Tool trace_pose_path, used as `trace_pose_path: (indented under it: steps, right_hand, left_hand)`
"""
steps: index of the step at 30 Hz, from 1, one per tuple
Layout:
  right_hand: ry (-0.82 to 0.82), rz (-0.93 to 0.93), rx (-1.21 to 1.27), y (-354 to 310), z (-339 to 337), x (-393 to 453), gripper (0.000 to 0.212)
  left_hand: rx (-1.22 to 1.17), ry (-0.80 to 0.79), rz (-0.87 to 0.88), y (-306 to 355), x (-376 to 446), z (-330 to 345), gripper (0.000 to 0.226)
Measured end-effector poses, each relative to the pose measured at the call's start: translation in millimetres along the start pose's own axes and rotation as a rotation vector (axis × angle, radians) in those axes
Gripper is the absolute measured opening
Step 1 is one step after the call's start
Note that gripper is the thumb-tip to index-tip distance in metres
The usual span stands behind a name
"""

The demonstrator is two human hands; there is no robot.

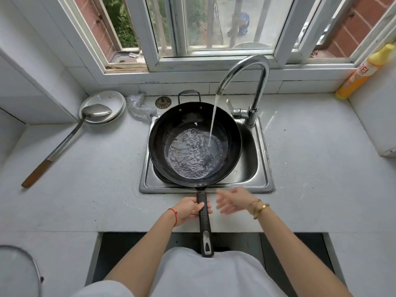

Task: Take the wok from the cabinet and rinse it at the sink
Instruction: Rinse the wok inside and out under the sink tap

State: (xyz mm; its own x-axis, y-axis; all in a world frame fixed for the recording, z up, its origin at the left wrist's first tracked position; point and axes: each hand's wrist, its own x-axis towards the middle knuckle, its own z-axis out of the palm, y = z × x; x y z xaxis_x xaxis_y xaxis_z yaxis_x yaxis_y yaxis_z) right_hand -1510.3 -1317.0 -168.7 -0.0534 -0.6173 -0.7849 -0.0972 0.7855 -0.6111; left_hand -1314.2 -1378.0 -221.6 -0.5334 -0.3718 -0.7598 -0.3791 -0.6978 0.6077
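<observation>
I am holding the wok (194,144) over the sink (260,168), its bowl resting in the basin and its long black handle (203,219) reaching back across the counter (310,157) toward me. My left hand (190,211) is gripping the handle near the bowl, fingers curled around it. My right hand (233,200) is hovering just beside the handle, touching nothing, fingers loosely spread and blurred. Water (213,121) is running from the tap (246,78) and pooling in the bottom of the wok.

I am judging this wok to be stiff, dark metal and fairly heavy, growing heavier as the water is collecting. The wet inside is probably slippery, so I am keeping my grip on the ribbed part of the handle; the small loop handle (189,95) at the far rim looks like the place for my second hand if I am tipping the water out.

For writing, the orange and yellow bottle (362,71) by the window is showing red characters on its label, too small to read. The white plates (102,107) under the ladle (64,144) are carrying a faint red mark I cannot make out
</observation>
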Motion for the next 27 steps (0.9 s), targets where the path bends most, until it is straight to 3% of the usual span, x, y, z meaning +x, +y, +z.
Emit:
trace_pose_path:
  steps: [3, 5, 8, 13, 27]
  right_hand:
    - [0.180, -0.163, 0.392, -30, -35, 7, 0.041]
    - [0.210, -0.272, 0.571, -50, -54, 14, 0.042]
    - [0.090, -0.369, 0.900, -79, -75, 33, 0.046]
    - [-0.096, -0.351, 1.433, -129, -96, 67, 0.056]
    - [-0.228, -0.196, 1.890, -188, -118, 114, 0.074]
  left_hand:
    - [-0.004, -0.002, 0.006, 1, 0, 0, 0.027]
    - [-0.007, 0.006, -0.002, 2, -1, 0, 0.026]
    - [-0.015, 0.017, -0.018, 2, 0, -1, 0.027]
    - [-0.011, 0.006, -0.029, 1, 2, -4, 0.025]
    - [-0.094, -0.066, -0.046, 6, -3, -6, 0.031]
